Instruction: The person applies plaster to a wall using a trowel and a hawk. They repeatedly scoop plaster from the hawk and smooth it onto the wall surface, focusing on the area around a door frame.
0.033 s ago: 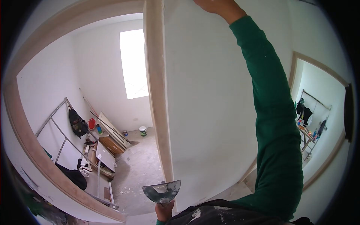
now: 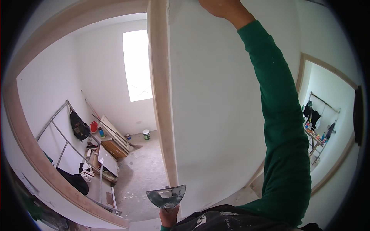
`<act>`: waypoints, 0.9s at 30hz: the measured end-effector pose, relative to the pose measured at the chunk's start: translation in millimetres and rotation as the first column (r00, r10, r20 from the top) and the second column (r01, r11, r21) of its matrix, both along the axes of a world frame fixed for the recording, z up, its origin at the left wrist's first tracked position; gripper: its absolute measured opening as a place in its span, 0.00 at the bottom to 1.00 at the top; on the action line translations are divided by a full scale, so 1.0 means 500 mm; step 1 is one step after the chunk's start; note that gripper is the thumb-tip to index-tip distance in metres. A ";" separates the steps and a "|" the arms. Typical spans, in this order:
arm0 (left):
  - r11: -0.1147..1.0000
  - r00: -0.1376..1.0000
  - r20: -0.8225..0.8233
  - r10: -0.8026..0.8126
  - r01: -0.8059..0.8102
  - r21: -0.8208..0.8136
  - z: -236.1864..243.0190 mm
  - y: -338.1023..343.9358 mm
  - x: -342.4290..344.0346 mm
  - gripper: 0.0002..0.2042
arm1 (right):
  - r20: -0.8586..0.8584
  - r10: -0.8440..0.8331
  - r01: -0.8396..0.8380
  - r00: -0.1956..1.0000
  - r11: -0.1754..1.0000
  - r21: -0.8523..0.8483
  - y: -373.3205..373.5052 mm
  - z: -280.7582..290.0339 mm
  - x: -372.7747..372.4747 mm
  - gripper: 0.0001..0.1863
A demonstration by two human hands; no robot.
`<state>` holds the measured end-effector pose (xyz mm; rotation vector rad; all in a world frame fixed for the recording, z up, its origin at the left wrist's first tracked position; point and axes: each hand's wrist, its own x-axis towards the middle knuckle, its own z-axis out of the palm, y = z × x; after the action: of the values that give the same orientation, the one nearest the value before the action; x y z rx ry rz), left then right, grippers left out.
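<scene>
Low in the view, my left hand (image 2: 169,218) is closed around the handle of a wide putty knife (image 2: 166,197). Its half-round metal blade points up and carries grey-white smears of filler. My right arm, in a green sleeve, reaches high along the pale plastered wall (image 2: 216,107). At the top edge my right hand (image 2: 223,8) is cut off by the picture, so its fingers and anything in them are hidden. A wooden door frame (image 2: 160,88) stands just left of this wall, above the putty knife.
Through the doorway, a metal scaffold frame (image 2: 54,117) leans at the left with a dark backpack (image 2: 79,126) on it. Boards (image 2: 115,134), a broom and a white bucket (image 2: 146,134) stand farther back. On the right, a mirror-like opening (image 2: 327,115) shows similar gear.
My right hand and wrist have shifted very slightly down and to the right. My left hand and the putty knife have stayed in place.
</scene>
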<state>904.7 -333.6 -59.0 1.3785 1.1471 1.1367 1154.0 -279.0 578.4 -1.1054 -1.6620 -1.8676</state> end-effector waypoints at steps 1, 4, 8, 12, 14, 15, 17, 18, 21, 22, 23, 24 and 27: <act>0.999 1.000 -0.003 -0.008 0.008 -0.049 -0.003 0.000 -0.004 0.19 | 0.000 -0.015 0.015 1.000 0.999 -0.032 -0.005 -0.022 -0.020 0.16; 0.995 0.995 0.032 -0.097 0.097 -0.025 -0.007 0.021 -0.004 0.20 | 0.041 -0.015 0.014 0.999 1.000 0.006 -0.022 -0.056 -0.004 0.15; 0.996 0.995 -0.072 -0.065 0.069 0.061 0.019 0.009 -0.003 0.17 | 0.090 -0.004 0.007 0.996 0.999 -0.035 -0.036 -0.114 -0.017 0.15; 0.998 0.995 -0.069 -0.068 0.069 0.002 0.012 0.014 0.001 0.20 | 0.087 -0.038 0.043 0.995 0.998 -0.049 -0.038 -0.158 -0.010 0.16; 0.998 0.997 -0.046 -0.057 0.057 0.009 0.022 0.008 0.001 0.20 | 0.053 -0.026 0.031 0.998 0.995 -0.097 -0.038 -0.188 -0.008 0.17; 0.999 0.998 -0.041 -0.042 0.043 0.023 0.025 0.004 -0.001 0.20 | 0.039 -0.015 0.020 0.999 0.993 -0.120 -0.035 -0.201 -0.007 0.17; 0.999 0.999 -0.043 -0.030 0.032 0.041 0.024 0.001 -0.002 0.19 | 0.060 -0.080 0.084 0.995 0.994 -0.069 -0.014 -0.238 0.023 0.24; 0.999 0.999 -0.047 -0.025 0.027 0.043 0.019 0.002 0.000 0.19 | 0.069 -0.113 0.116 0.991 0.992 -0.043 -0.004 -0.258 0.040 0.27; 0.997 0.994 -0.105 -0.039 0.045 0.059 0.027 -0.001 -0.004 0.16 | 0.202 -0.083 0.094 0.976 0.995 -0.044 -0.013 -0.310 0.075 0.21; 0.996 0.990 -0.132 -0.048 0.057 0.065 0.033 -0.003 -0.005 0.14 | 0.204 -0.069 0.088 0.976 0.993 -0.084 -0.024 -0.323 0.083 0.21; 0.997 0.993 -0.108 -0.043 0.050 0.063 0.039 -0.006 -0.004 0.14 | 0.197 -0.059 0.089 0.979 0.985 -0.149 -0.040 -0.317 0.084 0.21; 0.997 0.996 -0.083 -0.039 0.044 0.062 0.045 -0.010 -0.004 0.15 | 0.235 -0.058 0.093 0.970 0.986 -0.138 -0.051 -0.304 0.090 0.22; 0.998 1.000 -0.021 -0.005 0.006 0.062 0.041 -0.014 0.003 0.15 | 0.332 -0.023 0.060 0.943 0.993 -0.101 -0.067 -0.237 0.102 0.28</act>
<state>906.4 -340.3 -38.5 1.4436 1.1304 1.1652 1205.2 -312.4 460.1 -0.9094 -1.9586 -2.1027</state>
